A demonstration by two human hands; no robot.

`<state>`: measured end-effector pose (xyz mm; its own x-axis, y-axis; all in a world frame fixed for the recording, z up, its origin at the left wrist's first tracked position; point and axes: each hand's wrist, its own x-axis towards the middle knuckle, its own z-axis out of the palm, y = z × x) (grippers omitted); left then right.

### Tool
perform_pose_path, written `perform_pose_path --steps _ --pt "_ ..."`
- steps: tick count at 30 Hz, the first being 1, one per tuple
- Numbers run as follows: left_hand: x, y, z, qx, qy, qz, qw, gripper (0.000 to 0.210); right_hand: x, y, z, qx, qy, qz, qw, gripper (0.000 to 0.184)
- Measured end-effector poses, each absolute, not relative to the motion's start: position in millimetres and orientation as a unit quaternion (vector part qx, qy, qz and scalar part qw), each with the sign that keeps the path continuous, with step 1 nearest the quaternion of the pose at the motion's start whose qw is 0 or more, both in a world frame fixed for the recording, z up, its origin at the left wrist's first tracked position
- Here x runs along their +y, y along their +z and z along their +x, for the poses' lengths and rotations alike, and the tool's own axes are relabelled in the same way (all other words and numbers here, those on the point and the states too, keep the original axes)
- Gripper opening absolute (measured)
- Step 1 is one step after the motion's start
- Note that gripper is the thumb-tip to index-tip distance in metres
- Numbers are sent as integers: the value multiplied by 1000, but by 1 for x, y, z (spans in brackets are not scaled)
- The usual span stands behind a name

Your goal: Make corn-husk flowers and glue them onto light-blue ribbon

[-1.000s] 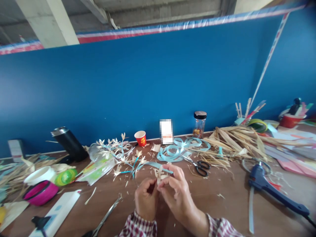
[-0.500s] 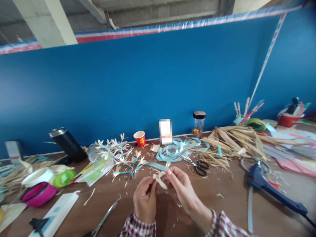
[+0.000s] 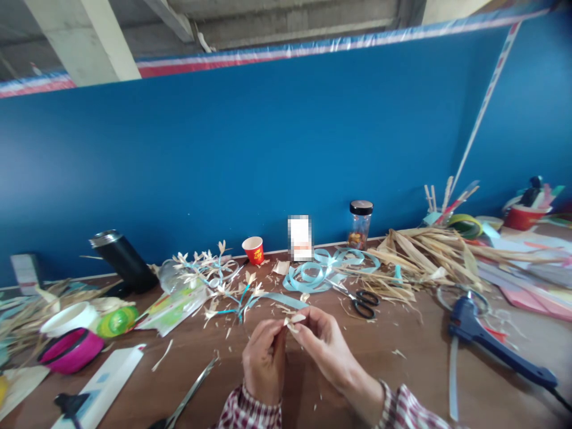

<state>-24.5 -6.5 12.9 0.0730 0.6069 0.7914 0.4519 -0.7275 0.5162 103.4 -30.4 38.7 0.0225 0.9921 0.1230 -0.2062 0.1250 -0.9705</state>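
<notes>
My left hand [image 3: 264, 359] is closed, its thumb and fingertips pinching the base of a small cream corn-husk flower [image 3: 294, 322]. The fingers of my right hand [image 3: 329, 347] are pressed together on the petals from the other side, and partly cover them. Just beyond my hands lies a light blue ribbon [image 3: 283, 299]. To the left of it stands a branch [image 3: 241, 302] with blue stems and pale husk flowers. Black-handled scissors [image 3: 364, 304] rest on the table to the right, and another pair of scissors [image 3: 192, 390] is at the near left.
A blue glue gun [image 3: 487, 342] lies at the right, before dried corn husks [image 3: 429, 256]. A lidded jar [image 3: 358, 225], a red paper cup [image 3: 254, 250] and a black flask [image 3: 125, 262] stand along the blue partition [image 3: 268, 149]. A magenta bowl-like item [image 3: 71, 353] is at left.
My right hand has moved slightly left and down, closer to my left hand. The flower's petals, spread and hanging before, are now gathered between the fingertips of both hands.
</notes>
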Motion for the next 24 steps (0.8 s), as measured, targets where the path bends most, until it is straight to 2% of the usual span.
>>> perform_pose_path --steps 13,18,24 --pt "-8 8 -26 351 568 741 75 17 -27 38 101 -431 567 -398 578 27" --pt "-11 10 -25 347 568 744 58 18 -27 37 101 -427 559 -417 575 19" --pt "-14 8 -25 370 555 739 88 17 -26 30 102 -447 526 -426 585 13"
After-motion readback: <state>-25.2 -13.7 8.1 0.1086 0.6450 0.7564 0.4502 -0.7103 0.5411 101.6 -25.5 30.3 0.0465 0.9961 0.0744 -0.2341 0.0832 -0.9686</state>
